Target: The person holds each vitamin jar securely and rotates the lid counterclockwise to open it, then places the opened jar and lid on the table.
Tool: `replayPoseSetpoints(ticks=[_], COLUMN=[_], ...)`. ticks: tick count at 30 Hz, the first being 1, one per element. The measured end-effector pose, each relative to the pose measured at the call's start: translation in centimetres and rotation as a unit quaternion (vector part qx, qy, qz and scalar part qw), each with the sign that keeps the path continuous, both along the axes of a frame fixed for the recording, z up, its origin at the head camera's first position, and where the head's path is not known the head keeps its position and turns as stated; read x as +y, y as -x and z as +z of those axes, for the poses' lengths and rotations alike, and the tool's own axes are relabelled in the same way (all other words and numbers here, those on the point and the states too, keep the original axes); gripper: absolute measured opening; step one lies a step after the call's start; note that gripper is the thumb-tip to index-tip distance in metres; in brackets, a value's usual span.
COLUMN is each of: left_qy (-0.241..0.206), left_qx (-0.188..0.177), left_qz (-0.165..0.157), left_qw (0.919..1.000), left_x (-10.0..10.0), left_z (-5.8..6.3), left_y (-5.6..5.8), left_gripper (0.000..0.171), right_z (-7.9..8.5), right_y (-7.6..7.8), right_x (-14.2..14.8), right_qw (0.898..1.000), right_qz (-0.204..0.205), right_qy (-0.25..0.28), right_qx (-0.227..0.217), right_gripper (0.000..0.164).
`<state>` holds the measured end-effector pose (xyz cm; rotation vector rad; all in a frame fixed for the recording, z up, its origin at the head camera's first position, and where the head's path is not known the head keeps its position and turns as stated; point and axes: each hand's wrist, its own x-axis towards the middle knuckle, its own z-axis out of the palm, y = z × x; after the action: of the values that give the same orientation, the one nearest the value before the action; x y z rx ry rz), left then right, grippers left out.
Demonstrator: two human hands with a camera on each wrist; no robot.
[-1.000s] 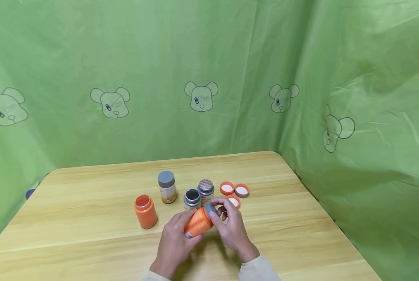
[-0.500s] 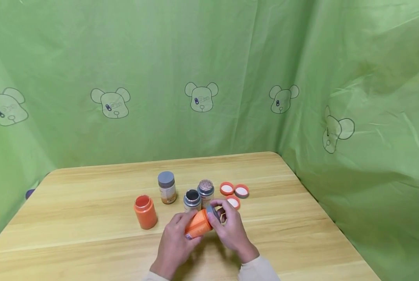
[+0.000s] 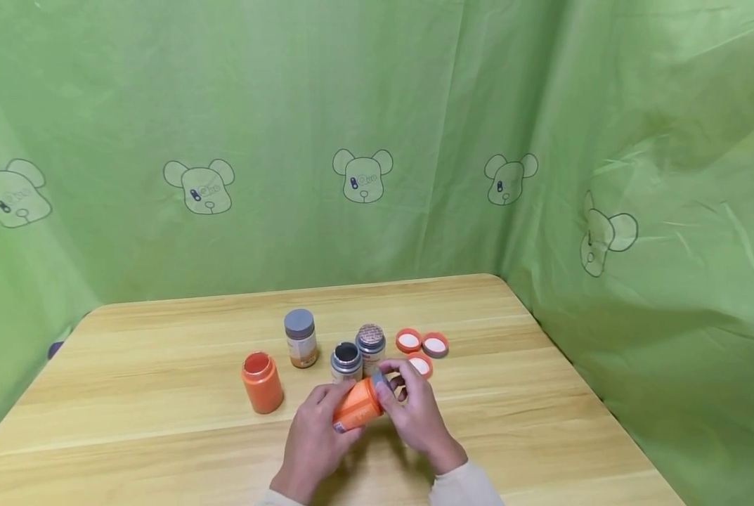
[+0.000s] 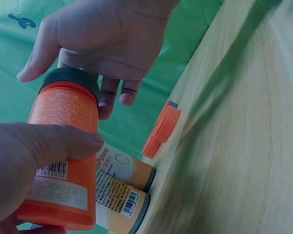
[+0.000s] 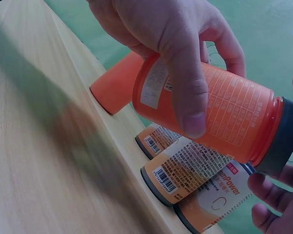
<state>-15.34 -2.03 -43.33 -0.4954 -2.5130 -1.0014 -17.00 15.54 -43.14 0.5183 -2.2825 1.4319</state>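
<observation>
Held orange btl. (image 3: 356,405) is in your hands, tilted, over the near part of the wood-grain table (image 3: 130,422). Your L hand (image 3: 313,436) grips the btl. body, thumb across the label. Your R hand (image 3: 417,418) has its fingers curled round the grey cap (image 5: 285,136); contact at each fingertip can't be told. Cap is on; contents hidden.

Containers, all upright: at your L, open orange btl. (image 3: 262,383), interior orange where seen. Farther back, capped btl. (image 3: 301,337), grey top. Just beyond the held btl., dark-mouthed btl. (image 3: 346,358) stands beside foil-sealed btl. (image 3: 371,336), its seal patterned. To their R, loose caps lie liner-up, white discs inside: 2 orange caps (image 3: 408,340) plus 1 grey-and-orange cap (image 3: 436,344).

Surface: pale, streaked, far corners rounded. Room: green curtain (image 3: 275,84) w/ bear-head outlines, creased on your R.

Shapes/materials: btls. cylindrical, smooth; labels w/ fine print + barcodes. Your sleeves (image 3: 468,485) are pale.
</observation>
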Motion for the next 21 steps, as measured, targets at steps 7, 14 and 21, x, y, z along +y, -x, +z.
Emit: replayPoseSetpoints(ticks=[7,14,21], left_qy=[0.007,0.003,0.004], left_qx=[-0.005,-0.007,-0.007], left_qz=[-0.001,0.000,0.001], left_qw=[1.0000,1.0000,1.0000], left_x=[-0.03,-0.03,0.02], left_z=[0.07,-0.04,-0.03], left_y=[-0.02,-0.04,-0.04], left_gripper=[0.066,0.067,0.066], right_z=[-0.03,-0.05,-0.12], right_y=[0.07,-0.01,0.03], right_x=[-0.06,0.14,0.13], right_qw=[1.000,1.000,1.000], right_qz=[-0.008,0.017,0.002], right_qy=[-0.007,0.008,-0.002], right_qx=[-0.023,-0.013,0.000], right_gripper=[0.025,0.027,0.022])
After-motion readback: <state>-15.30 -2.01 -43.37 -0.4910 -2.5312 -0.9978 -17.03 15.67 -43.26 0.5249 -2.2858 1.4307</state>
